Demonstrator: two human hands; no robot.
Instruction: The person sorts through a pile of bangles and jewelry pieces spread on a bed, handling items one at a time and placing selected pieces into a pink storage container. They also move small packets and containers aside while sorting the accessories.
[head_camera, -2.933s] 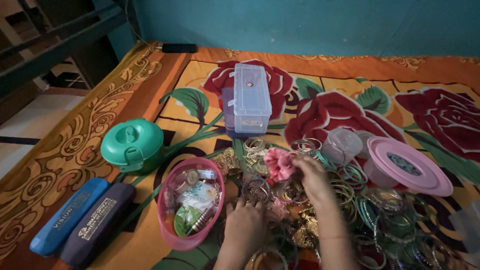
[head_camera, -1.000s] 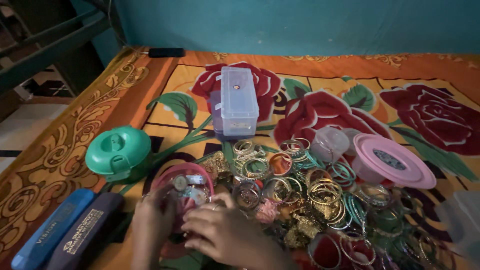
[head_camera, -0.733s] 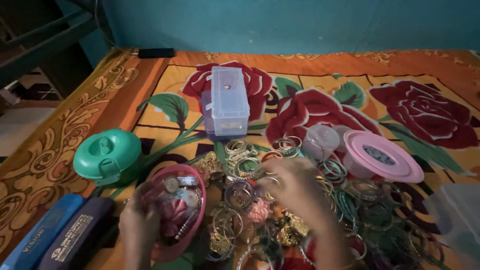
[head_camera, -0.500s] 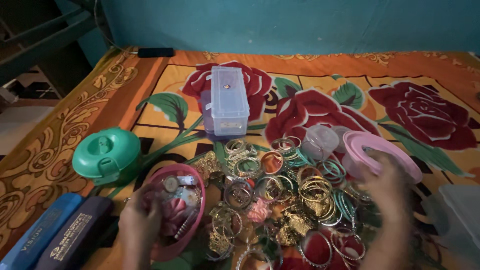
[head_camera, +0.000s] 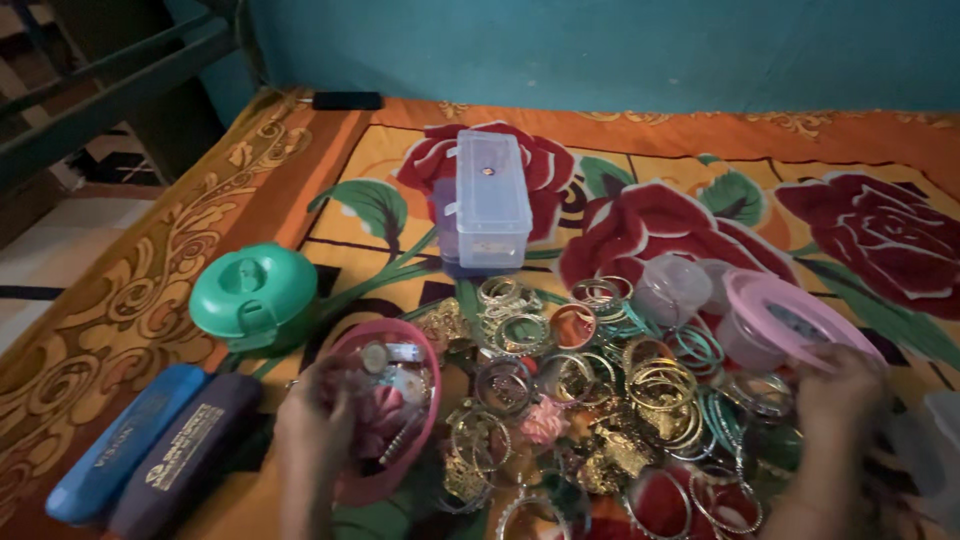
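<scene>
Two long flat cases lie side by side at the near left, a blue case (head_camera: 120, 455) and a dark purple case (head_camera: 185, 455), each with pale lettering along its lid. Beyond them sits a round green plastic container (head_camera: 253, 295) with a moulded handle on top, and farther off, at the middle, a clear rectangular plastic box (head_camera: 489, 198) with a snap lid rests on the bedspread (head_camera: 700, 150), a smooth orange cloth printed with big red roses and green leaves. A small dark flat object (head_camera: 345, 100) lies at the far edge by the teal wall. In the near middle is a loose heap of bangles (head_camera: 600, 400), thin metal rings in gold, green and red, some with glittering trim. The left hand (head_camera: 315, 430) rests on the near rim of a pink oval bowl (head_camera: 385, 420) filled with small trinkets; its fingers curl over the rim, seemingly gripping it, though the dim light leaves that unsure. The right hand (head_camera: 840, 395) is blurred at the near right, its fingers closed on the near edge of a pink round lid (head_camera: 785, 320) tilted over a pink tub, just right of the heap.
</scene>
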